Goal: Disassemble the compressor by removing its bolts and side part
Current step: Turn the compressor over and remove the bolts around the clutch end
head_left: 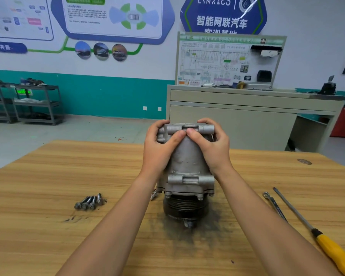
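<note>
A grey metal compressor (pixel 187 166) lies on the wooden table (pixel 48 176), its black grooved pulley (pixel 184 206) pointing toward me. My left hand (pixel 159 144) grips the far end from the left, fingers curled over the top. My right hand (pixel 213 146) grips the same end from the right. Both thumbs meet on the housing just below the end cover (pixel 189 128). Several loose bolts (pixel 89 202) lie together on the table to the left of the compressor.
A spanner (pixel 274 206) and a yellow-handled screwdriver (pixel 325 240) lie on the table at the right. Dark grime marks the wood around the pulley. Beyond the table stand a grey cabinet (pixel 247 120) with a display board and metal shelving carts (pixel 28 102) at the left.
</note>
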